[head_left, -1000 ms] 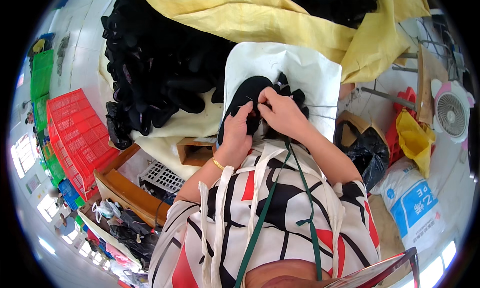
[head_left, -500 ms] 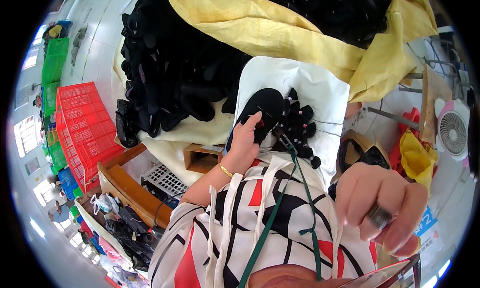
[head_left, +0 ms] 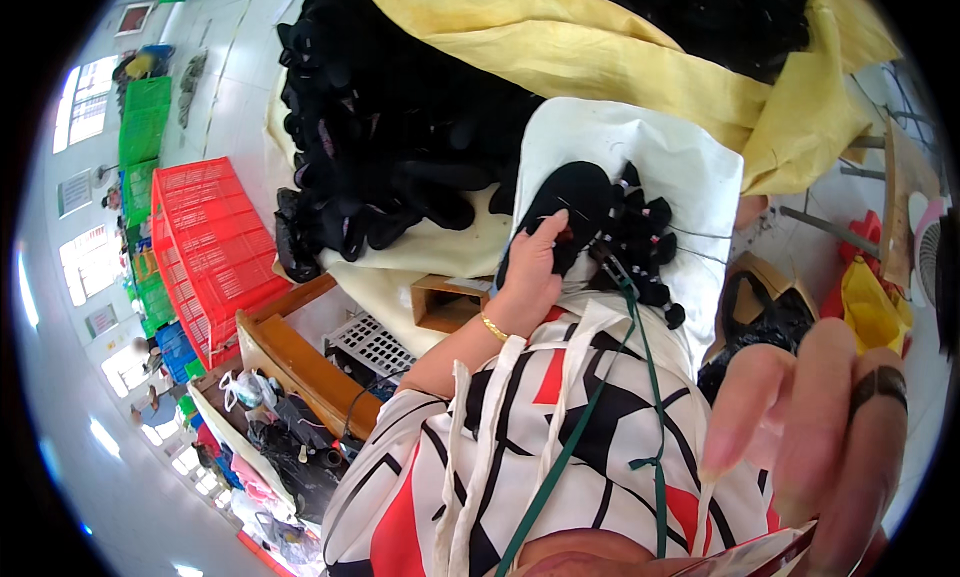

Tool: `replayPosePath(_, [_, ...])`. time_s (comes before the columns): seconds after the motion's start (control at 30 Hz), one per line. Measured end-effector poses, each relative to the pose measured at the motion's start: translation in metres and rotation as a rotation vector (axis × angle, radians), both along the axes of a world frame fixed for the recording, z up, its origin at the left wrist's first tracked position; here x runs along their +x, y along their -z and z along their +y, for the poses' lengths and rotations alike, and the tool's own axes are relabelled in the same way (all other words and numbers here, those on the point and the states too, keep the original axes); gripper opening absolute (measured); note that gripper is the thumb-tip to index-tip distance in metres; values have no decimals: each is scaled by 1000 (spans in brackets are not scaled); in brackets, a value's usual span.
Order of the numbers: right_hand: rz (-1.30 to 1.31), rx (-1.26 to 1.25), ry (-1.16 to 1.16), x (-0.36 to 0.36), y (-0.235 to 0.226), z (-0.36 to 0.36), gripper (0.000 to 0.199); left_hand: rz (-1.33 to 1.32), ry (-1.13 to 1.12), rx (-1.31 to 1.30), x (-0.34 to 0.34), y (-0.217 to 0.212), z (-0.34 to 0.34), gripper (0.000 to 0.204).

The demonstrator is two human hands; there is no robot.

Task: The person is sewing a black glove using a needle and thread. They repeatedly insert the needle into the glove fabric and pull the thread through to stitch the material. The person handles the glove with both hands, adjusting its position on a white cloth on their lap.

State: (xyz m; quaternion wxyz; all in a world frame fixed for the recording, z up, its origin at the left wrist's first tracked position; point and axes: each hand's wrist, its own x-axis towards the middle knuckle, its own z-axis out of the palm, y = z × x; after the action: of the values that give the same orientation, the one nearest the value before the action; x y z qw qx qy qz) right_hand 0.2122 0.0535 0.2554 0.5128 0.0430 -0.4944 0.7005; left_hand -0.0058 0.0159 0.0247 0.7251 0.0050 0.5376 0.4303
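Note:
My left hand [head_left: 535,267] is closed on a black slipper-shaped fabric piece [head_left: 575,192], thumb on top, over a white cloth [head_left: 690,167] across my lap. Just right of it lies a cluster of small black fabric knots [head_left: 650,227] with light specks. Between them rest small thread snips [head_left: 612,262] near a green cord [head_left: 575,427] that hangs from my neck. My right hand [head_left: 810,427], with a dark band round one finger, is raised close at the lower right. Its fingers are bent; whatever they pinch cannot be made out.
A heap of black pieces [head_left: 400,107] fills the far left, beside a yellow sack [head_left: 600,37] with more inside. Red crates [head_left: 215,257], a wooden drawer [head_left: 310,367] and a small open box [head_left: 445,302] stand left. At right are a carton with a black bag [head_left: 765,312] and a fan [head_left: 930,257].
My right hand has shifted right and its fingers have unbent somewhat, now pointing more upward. My left hand keeps its hold on the black piece. The whole view has shifted slightly.

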Motion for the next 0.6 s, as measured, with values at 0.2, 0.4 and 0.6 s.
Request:
replayPosePath(0.2, [13, -238, 199, -9, -17, -30, 28, 19, 11, -28, -1, -3, 1, 9])
replayPosePath(0.4, [-61, -100, 122, -4, -21, -18, 23, 23, -22, 3, 0, 7, -3, 11])
replayPosePath(0.6, [184, -383, 305, -25, -27, -49, 17, 83, 2, -63, 2, -5, -1, 16])
